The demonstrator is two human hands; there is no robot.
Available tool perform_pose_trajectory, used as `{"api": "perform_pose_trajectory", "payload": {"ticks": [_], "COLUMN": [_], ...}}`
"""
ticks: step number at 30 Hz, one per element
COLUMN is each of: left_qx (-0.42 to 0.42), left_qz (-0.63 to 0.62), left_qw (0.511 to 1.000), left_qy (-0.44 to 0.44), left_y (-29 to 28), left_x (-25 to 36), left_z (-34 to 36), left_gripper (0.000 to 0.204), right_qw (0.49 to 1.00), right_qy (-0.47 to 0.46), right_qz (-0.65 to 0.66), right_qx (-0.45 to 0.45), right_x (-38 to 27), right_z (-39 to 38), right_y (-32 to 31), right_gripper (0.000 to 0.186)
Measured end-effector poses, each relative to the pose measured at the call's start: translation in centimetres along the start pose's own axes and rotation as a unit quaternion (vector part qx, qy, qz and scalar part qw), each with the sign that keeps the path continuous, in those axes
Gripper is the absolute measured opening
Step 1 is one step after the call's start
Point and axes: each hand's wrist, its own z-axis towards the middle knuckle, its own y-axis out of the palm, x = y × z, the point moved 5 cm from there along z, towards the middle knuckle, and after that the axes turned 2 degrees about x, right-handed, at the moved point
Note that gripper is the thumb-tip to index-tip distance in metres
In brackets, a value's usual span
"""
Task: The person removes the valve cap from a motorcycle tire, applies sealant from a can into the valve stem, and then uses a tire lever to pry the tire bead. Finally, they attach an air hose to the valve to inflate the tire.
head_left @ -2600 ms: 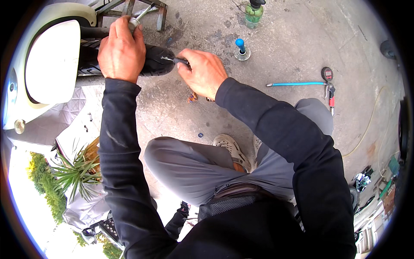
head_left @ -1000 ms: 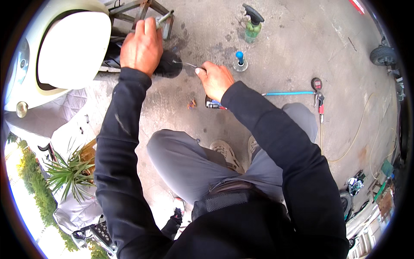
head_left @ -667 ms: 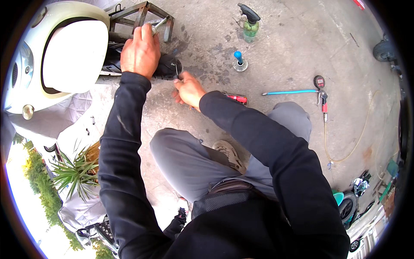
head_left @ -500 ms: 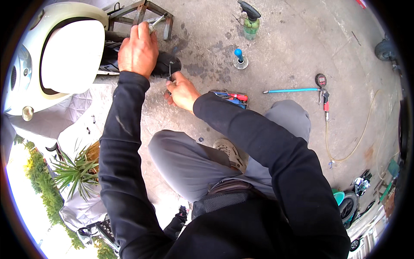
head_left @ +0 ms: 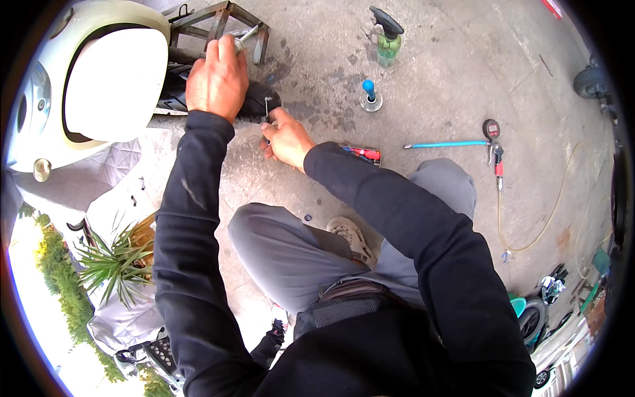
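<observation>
The white scooter's front bodywork (head_left: 112,86) fills the upper left, its black tyre (head_left: 254,99) sticking out to the right. My left hand (head_left: 216,83) is closed on a pale tool with a metal shaft (head_left: 245,38), just above the tyre. My right hand (head_left: 286,139) is closed around a small thin tool (head_left: 266,106), its metal tip upright against the tyre's end; the handle is mostly hidden by my fingers. A small tool case (head_left: 365,155) with red and blue items lies beyond my right forearm, partly hidden.
Behind the tyre stands a metal stand (head_left: 260,46). On the concrete are a green spray bottle (head_left: 388,49), a blue-handled tool on a round base (head_left: 370,99) and an inflator gauge (head_left: 490,132) with hose. A loose wheel (head_left: 589,83) is far right; a plant (head_left: 116,264) is lower left.
About a second ago my right hand was farther right, a thin strand stretched from the tyre; it has moved left and down against the tyre. My left hand keeps its grip.
</observation>
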Motion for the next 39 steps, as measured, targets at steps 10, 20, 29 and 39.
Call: {"api": "perform_pose_trajectory", "payload": {"ticks": [10,20,29,39], "left_qx": [0.013,0.022,-0.029,-0.029], "left_qz": [-0.002,-0.003,-0.004,-0.008], "left_qw": [1.000,1.000,0.999,0.999], "left_qy": [0.006,0.009,-0.016,-0.016], "left_y": [0.1,0.0,0.4,0.4], "left_x": [0.0,0.3,0.1,-0.2], "left_z": [0.0,0.0,-0.1,0.1], "left_gripper": [0.024,0.022,0.032,0.033], "right_qw": [0.987,0.957,0.934,0.908], "right_qy": [-0.040,-0.110,-0.126,-0.143], "right_qz": [-0.152,-0.255,-0.316,-0.377], "right_qx": [0.042,0.087,0.107,0.117], "right_x": [0.4,-1.3,-2.5,-4.2], "right_z": [0.6,-0.4,-1.0,-2.1], "right_y": [-2.5,-3.7,-4.6,-4.8], "right_gripper": [0.029,0.029,0.027,0.028]}}
